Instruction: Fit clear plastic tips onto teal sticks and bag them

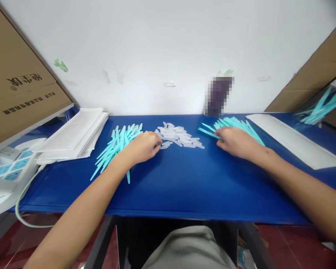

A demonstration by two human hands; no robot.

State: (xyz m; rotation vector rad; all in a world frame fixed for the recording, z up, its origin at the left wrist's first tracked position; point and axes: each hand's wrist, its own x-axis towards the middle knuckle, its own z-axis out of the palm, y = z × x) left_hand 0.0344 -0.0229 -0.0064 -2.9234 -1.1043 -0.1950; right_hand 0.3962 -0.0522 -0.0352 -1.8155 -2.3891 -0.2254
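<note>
My left hand (pixel 148 146) is curled, fingertips pinched at the left edge of a pile of small translucent white plastic caps (pixel 179 135). Whether a cap is between those fingers is hidden. Under and beside my left wrist lies a loose pile of thin teal plastic sticks (pixel 112 149), several with translucent caps on their upper ends. My right hand (pixel 232 141) is closed around a few thin teal sticks (pixel 207 130), whose ends poke out to the left. A second heap of teal sticks (pixel 240 125) lies just behind that hand.
White flat sleeves (pixel 72 134) are stacked at the left, beside a white power strip (pixel 16 168) with a cable. Another long white sleeve (pixel 294 140) lies at the right, near a clear container of teal sticks (pixel 324 104). Cardboard (pixel 22 74) stands at the left; a white wall (pixel 156 56) backs the blue table (pixel 170 186).
</note>
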